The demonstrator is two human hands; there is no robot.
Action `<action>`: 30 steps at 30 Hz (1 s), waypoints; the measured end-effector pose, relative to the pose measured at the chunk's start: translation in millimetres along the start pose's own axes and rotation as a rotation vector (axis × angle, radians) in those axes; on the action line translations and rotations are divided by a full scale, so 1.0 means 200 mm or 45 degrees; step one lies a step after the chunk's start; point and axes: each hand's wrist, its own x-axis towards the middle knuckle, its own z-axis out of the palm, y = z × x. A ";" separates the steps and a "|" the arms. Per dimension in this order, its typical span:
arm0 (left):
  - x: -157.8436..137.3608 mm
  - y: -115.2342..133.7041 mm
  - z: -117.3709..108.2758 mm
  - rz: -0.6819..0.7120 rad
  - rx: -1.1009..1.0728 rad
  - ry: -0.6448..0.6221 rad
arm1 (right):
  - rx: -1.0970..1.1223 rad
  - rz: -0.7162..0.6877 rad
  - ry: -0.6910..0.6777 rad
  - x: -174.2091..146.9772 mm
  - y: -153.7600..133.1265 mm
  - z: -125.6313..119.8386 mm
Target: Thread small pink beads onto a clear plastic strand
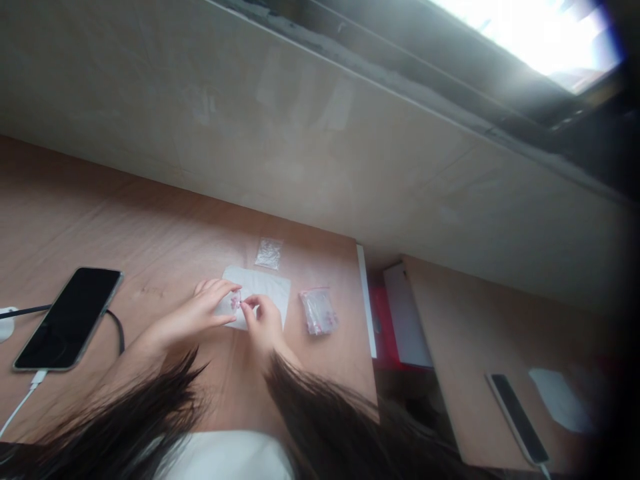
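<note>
Between the thumb and fingers of my left hand [213, 307] is a small clear piece with pinkish-red marks [234, 304]; its exact kind is too small to make out. My right hand [263, 320] pinches at the right edge of that piece, thumb against forefinger. Both hands are over a white sheet [273, 288] lying on the wooden table [175, 233]. Just beyond the sheet lies a small clear bag with silvery contents [269, 254]. To the right of my right hand lies a clear plastic packet with red edges [319, 311].
A large black-screened phone [70, 320] with a white cable lies at the left, near a dark cord [120, 330]. The table's right edge borders a gap with a red object [385, 327]. Past it, a second table [465, 347] bears another phone [517, 417]. Long hair hangs across the foreground.
</note>
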 end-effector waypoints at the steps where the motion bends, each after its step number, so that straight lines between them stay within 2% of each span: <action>1: 0.00 0.00 0.01 -0.005 -0.003 0.001 | 0.023 -0.017 -0.009 0.01 -0.02 0.00; 3: 0.01 -0.01 0.02 -0.024 -0.008 -0.013 | -0.032 0.008 0.033 0.02 -0.03 0.00; 6: 0.00 0.00 0.00 -0.048 -0.019 -0.023 | -0.260 0.126 0.138 0.03 0.03 0.02; 12: -0.02 0.03 -0.04 -0.131 -0.018 -0.020 | -0.439 0.176 0.134 0.03 0.14 0.07; 15: -0.01 0.00 -0.02 -0.120 -0.013 -0.032 | -0.424 0.190 0.150 0.04 0.14 0.08; 18: 0.00 -0.05 0.02 -0.112 0.016 -0.044 | -0.237 0.190 0.148 0.04 0.09 0.06; 21: 0.01 -0.08 0.07 -0.076 0.028 -0.008 | 0.062 0.127 0.000 0.04 0.02 0.05; 23: 0.01 -0.08 0.08 -0.058 0.018 0.016 | 0.144 0.110 -0.037 0.04 -0.02 0.04; 27: -0.01 -0.09 0.07 -0.084 0.011 0.047 | -0.025 0.154 0.155 -0.01 -0.05 0.07; 30: -0.01 -0.09 0.05 -0.118 0.011 0.056 | -0.162 0.117 0.145 -0.05 -0.05 0.11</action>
